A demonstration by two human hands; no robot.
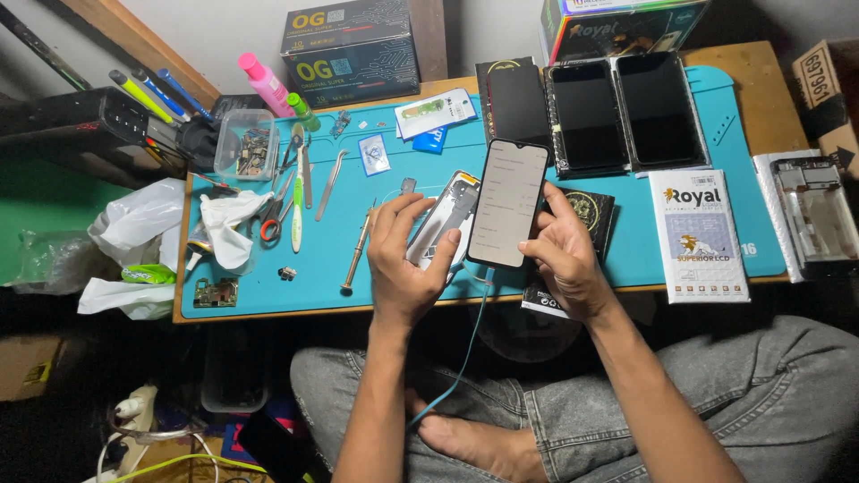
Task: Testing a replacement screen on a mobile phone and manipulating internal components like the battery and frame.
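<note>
My right hand (562,258) holds a lit phone screen panel (508,203) upright by its right edge, the display showing a pale menu. My left hand (404,259) grips an opened phone body (447,217), a silver frame with its inner parts showing, just left of and behind the screen. A thin blue cable (472,340) hangs from the phone's bottom edge down over my lap. Both hands hover above the front edge of the blue work mat (340,268).
Tweezers, scissors and a screwdriver (358,254) lie on the mat's left half, beside a clear box of small parts (245,145). Three dark screen panels (591,112) lie at the back, boxes behind them. A white carton (699,236) and another phone frame (816,219) sit right.
</note>
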